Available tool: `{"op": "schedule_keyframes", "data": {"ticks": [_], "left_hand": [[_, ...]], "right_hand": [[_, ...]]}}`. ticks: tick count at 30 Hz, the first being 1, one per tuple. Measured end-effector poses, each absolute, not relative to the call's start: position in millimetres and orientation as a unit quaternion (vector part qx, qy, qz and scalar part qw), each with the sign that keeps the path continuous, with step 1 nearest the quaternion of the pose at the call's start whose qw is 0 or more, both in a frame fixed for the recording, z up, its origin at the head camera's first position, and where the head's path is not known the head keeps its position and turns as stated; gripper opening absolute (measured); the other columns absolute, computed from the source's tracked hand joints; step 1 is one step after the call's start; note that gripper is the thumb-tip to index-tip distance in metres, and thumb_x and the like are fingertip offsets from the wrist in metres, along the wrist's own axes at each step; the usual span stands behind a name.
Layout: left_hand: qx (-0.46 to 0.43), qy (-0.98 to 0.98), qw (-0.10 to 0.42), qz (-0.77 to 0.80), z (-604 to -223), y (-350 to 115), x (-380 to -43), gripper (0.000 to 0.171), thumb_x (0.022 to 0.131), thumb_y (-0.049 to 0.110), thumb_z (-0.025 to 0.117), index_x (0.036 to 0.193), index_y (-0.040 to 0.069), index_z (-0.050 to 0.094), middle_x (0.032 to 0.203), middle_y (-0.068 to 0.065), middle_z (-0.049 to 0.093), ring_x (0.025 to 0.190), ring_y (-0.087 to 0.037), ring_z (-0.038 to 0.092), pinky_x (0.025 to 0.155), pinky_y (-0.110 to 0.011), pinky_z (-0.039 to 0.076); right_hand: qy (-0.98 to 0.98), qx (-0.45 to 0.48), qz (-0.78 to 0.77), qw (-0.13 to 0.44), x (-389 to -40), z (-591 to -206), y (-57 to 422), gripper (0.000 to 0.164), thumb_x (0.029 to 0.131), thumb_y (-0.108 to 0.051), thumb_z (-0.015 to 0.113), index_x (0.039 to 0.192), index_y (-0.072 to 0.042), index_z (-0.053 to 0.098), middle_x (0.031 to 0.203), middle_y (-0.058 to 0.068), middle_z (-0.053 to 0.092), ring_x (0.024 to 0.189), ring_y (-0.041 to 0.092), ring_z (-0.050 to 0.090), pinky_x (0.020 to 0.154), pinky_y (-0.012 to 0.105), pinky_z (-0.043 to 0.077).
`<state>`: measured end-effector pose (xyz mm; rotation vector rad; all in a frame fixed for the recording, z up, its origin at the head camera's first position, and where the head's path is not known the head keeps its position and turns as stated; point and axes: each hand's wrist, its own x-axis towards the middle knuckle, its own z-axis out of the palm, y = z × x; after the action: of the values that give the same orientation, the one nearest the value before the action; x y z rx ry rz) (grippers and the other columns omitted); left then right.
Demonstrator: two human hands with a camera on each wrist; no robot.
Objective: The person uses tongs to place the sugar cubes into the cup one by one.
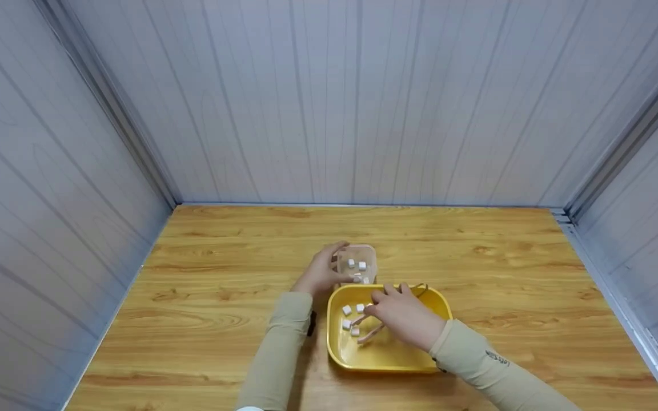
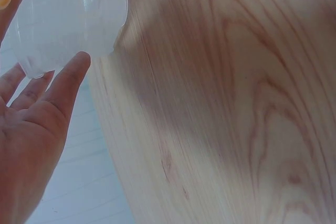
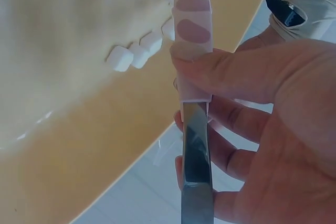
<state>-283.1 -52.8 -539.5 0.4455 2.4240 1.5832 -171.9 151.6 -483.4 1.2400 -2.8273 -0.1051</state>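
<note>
My left hand (image 1: 322,273) grips the left side of a small clear plastic container (image 1: 370,255), its fingers spread along the wall in the left wrist view. Several white cubes (image 1: 362,265) lie inside this container. Over the yellow basin (image 1: 334,351), my right hand (image 1: 406,317) holds metal tongs (image 3: 197,145) with pink tips, thumb on one arm and fingers on the far side. Those tips point left and down, close to several white cubes (image 3: 119,58) on the basin's left floor. Part of the tongs is hidden behind the right hand in the head view.
The clear container stands just behind the basin, close to its back rim. Both are on a wood-grain table (image 1: 220,274). Pale panel walls (image 1: 329,103) rise at the back, the left and the right.
</note>
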Motion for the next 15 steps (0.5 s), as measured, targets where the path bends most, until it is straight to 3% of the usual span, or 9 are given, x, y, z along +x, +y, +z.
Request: {"op": "schedule_keyframes", "data": {"ticks": [4, 11, 15], "left_hand": [[0.150, 0.819, 0.112, 0.543, -539.3, -52.7, -282.6, 0.084, 0.073, 0.007, 0.083, 0.145, 0.012, 0.040, 0.147, -0.013, 0.037, 0.129, -0.037, 0.041, 0.101, -0.039, 0.045], [0.151, 0.809, 0.114, 0.556, -539.3, -52.6, -282.5, 0.085, 0.072, 0.002, 0.082, 0.145, 0.011, 0.040, 0.146, -0.016, 0.036, 0.129, -0.039, 0.040, 0.101, -0.040, 0.045], [0.146, 0.811, 0.113, 0.555, -539.4, -52.8, -282.8, 0.085, 0.072, 0.002, 0.083, 0.144, 0.014, 0.041, 0.146, -0.015, 0.037, 0.129, -0.038, 0.041, 0.100, -0.038, 0.045]], "right_hand": [[-0.915, 0.402, -0.027, 0.024, -172.4, -486.1, 149.9, 0.042, 0.075, -0.002, 0.078, 0.109, -0.026, 0.073, 0.094, 0.000, 0.059, 0.087, 0.024, 0.052, 0.064, 0.038, 0.042], [-0.915, 0.401, -0.027, 0.018, -173.3, -491.2, 148.8, 0.037, 0.079, -0.007, 0.073, 0.111, -0.027, 0.073, 0.096, 0.002, 0.060, 0.096, 0.030, 0.055, 0.077, 0.056, 0.050], [-0.916, 0.401, -0.020, 0.014, -174.1, -492.5, 147.4, 0.033, 0.082, -0.010, 0.069, 0.109, -0.028, 0.074, 0.096, 0.002, 0.060, 0.097, 0.030, 0.055, 0.079, 0.058, 0.049]]}}
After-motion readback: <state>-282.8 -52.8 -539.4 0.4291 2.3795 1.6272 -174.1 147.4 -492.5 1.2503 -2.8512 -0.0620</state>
